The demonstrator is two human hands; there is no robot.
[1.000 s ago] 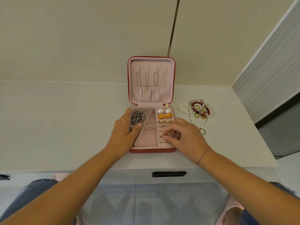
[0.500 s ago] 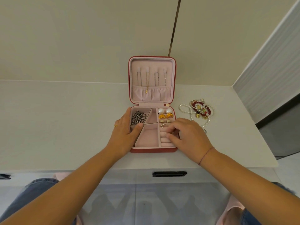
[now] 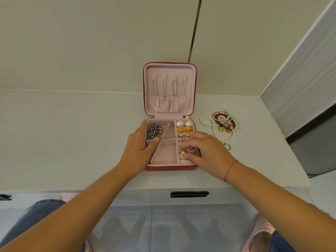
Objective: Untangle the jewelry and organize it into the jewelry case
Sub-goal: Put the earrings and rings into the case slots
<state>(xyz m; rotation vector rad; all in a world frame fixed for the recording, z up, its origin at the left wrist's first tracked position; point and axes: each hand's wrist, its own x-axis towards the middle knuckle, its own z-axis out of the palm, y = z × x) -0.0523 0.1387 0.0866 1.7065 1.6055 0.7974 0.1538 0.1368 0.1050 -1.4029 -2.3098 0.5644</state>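
Note:
A red jewelry case (image 3: 170, 167) with pink lining lies open on the white counter, its lid upright with thin chains (image 3: 169, 86) hanging inside. A dark metal chain (image 3: 154, 131) fills the back left compartment. Pearl studs (image 3: 184, 123) and gold earrings (image 3: 184, 129) sit in the right column. My left hand (image 3: 139, 146) rests on the case's left side, thumb inside the tray. My right hand (image 3: 207, 151) hovers over the ring rolls and pinches a small gold ring (image 3: 182, 152) there. A tangled pile of pearl and red bead jewelry (image 3: 222, 124) lies right of the case.
A small silver ring (image 3: 228, 146) lies on the counter by the pile. A wall rises behind the case, and a grey ribbed panel (image 3: 298, 88) stands at the right. A drawer handle (image 3: 189, 194) sits below the counter edge.
My right hand's fingers shifted slightly over the ring rolls, and the small gold ring now shows at its fingertips. My left hand stayed on the case.

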